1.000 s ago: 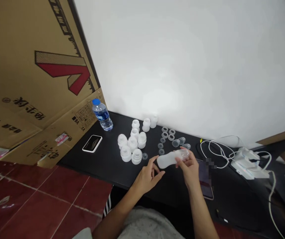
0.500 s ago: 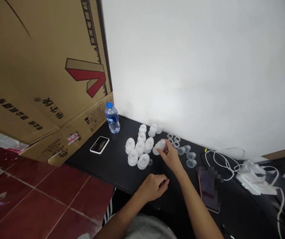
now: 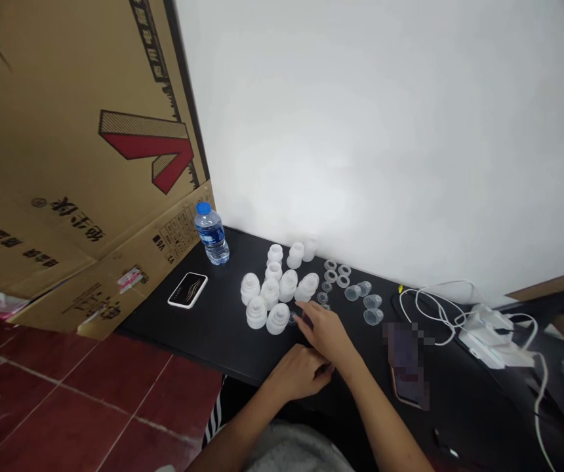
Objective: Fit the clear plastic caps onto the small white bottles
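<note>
White container (image 3: 306, 287) just beyond right grip (image 3: 325, 333), clear disc (image 3: 292, 318) just left.

We use one head-worn camera facing forward and down. We view the left hand (image 3: 298, 371) and right hand (image 3: 325, 333) nearby at lower centre, the table (image 3: 213, 331) beyond, and the wall (image 3: 385, 131) filling the upper right.

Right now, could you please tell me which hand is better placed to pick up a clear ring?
Probably the right hand: its fingers are spread and closer to the rings; the left hand is nearer the front of the table.
</note>
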Demonstrator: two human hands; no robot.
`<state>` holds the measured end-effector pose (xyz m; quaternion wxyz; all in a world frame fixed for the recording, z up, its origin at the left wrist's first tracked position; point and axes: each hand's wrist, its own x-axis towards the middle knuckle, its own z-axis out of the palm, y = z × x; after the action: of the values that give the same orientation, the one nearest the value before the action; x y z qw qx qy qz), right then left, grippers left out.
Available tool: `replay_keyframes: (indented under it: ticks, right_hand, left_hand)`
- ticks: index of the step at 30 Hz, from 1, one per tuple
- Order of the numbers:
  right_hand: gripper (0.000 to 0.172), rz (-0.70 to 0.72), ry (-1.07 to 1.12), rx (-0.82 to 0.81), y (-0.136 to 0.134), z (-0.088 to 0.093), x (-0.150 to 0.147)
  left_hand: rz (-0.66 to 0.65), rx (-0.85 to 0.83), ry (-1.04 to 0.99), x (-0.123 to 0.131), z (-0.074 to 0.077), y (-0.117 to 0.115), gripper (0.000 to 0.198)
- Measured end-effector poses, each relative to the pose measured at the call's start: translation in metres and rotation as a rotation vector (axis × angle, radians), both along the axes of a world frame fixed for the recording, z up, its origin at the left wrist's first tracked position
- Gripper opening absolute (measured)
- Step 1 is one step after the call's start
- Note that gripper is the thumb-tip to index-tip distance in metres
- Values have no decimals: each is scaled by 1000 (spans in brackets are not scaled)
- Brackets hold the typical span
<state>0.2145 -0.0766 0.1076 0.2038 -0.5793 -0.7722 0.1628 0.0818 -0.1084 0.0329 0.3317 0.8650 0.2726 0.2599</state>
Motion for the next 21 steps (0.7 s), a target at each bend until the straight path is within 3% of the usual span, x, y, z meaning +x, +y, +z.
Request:
replay_keyframes:
  ticks: [2,5,7,13,18,21]
  right_hand:
    - [29,52,-92,-83,5,-3,-6]
    - [17,71,-167,-131,10,-7,-9]
    - [19,53,-178,-130,7,-7,-5]
    - [13,-159,-96,-134,-24,2,51]
    - [13,-293,-113,-112,-30,-8,94]
    - [30,-335,-84,-92,-26,-14,103]
  left_hand:
    - [14,7,15,0,-1,0,11]
    - [23,7,42,0,-3,0,14]
    - [27,6,48,1,-4,0,16]
    - [50,3,-40,1,1,0,25]
    - [44,15,-54,1,5,0,31]
    - [41,17,-49,1,4,0,30]
